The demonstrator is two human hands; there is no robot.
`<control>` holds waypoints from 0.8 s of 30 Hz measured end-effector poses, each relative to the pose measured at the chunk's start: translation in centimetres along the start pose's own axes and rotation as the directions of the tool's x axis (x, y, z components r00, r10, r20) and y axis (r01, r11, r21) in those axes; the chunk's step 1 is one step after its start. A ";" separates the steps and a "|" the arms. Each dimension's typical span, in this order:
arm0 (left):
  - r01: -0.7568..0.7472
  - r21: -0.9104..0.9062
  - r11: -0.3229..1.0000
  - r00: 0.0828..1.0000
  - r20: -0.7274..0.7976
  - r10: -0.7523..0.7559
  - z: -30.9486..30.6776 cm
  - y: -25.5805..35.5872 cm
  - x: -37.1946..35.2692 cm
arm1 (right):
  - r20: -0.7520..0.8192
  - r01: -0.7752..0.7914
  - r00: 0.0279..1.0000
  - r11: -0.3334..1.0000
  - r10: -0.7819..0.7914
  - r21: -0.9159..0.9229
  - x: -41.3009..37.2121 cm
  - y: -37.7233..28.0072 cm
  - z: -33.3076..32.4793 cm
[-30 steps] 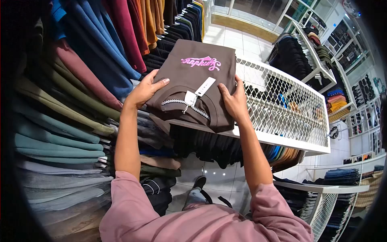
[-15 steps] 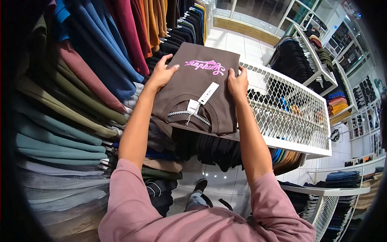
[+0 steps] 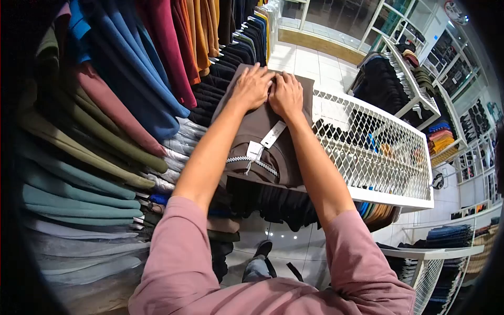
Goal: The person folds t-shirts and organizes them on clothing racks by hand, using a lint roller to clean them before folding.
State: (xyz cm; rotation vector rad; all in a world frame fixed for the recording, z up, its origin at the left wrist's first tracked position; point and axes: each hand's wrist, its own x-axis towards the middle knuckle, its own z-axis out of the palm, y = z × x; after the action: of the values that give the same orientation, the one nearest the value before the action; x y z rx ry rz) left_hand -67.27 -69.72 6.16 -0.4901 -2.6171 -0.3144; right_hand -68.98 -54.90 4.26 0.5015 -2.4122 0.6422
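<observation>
We have both hands laid on a folded brown top [image 3: 261, 157] that lies on the left end of the white shelf [image 3: 391, 199], with its collar toward the near edge and its far end toward the hanging rail. Our left hand [image 3: 252, 86] and right hand [image 3: 286, 94] sit side by side on that far end, thumbs almost touching. The palms are down and the fingers are spread and flat. Neither hand is closed around the cloth; they press on it from above. We judge that flat palms suit a folded piece, since the weight spreads over the layers and keeps the fold square without bunching it.

The top lies just beside the shelf's white mesh wall [image 3: 367, 147], which runs along the shelf to the right and fences in more folded stock behind it. To the left the top touches the dark hanging garments [image 3: 231, 55], part of a rail of coloured tops [image 3: 131, 84].

Two tags hang from the collar. A long white hang tag [image 3: 273, 134] lies slanted on the chest, with a smaller white tag [image 3: 255, 150] below it. Both carry print too small for us to read. A black-and-white patterned tape [image 3: 252, 161] lines the neck, and we cannot make out any word on it. Our hands cover whatever may be printed on the far end.
</observation>
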 end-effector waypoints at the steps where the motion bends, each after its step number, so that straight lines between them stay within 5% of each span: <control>1: 0.038 0.017 0.999 0.999 0.019 -0.038 1.8 -1.1 0.2 | 0.065 -0.043 0.997 0.999 0.044 -0.023 -0.3 0.3 0.8; 2: 0.092 -0.043 0.995 0.989 0.121 -0.086 2.8 -1.7 -0.5 | 0.102 -0.063 0.992 0.995 0.070 -0.075 -0.9 0.7 1.2; 7: 0.170 0.020 0.985 0.977 0.125 -0.171 2.5 -1.4 -1.1 | 0.186 -0.207 0.954 0.964 0.237 -0.165 -1.5 1.2 0.8; 10: 0.355 0.030 0.934 0.909 0.223 -0.353 1.8 -1.7 -0.7 | 0.239 -0.316 0.905 0.933 0.352 -0.174 -1.1 1.4 0.2; 19: 0.451 0.015 0.892 0.866 0.235 -0.442 2.3 -2.5 -0.2 | 0.259 -0.535 0.773 0.815 0.579 -0.224 -0.6 1.7 -0.6; 24: 0.392 -0.021 0.920 0.871 0.331 -0.364 -0.5 -2.2 -3.4 | 0.403 -0.396 0.819 0.911 0.408 -0.118 -3.3 2.8 -3.5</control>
State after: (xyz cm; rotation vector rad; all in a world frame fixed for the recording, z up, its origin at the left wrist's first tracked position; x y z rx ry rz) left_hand -65.11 -72.87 4.66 -0.0446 -3.0262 -0.5142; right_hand -66.30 -50.04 3.77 0.1107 -2.9765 0.7320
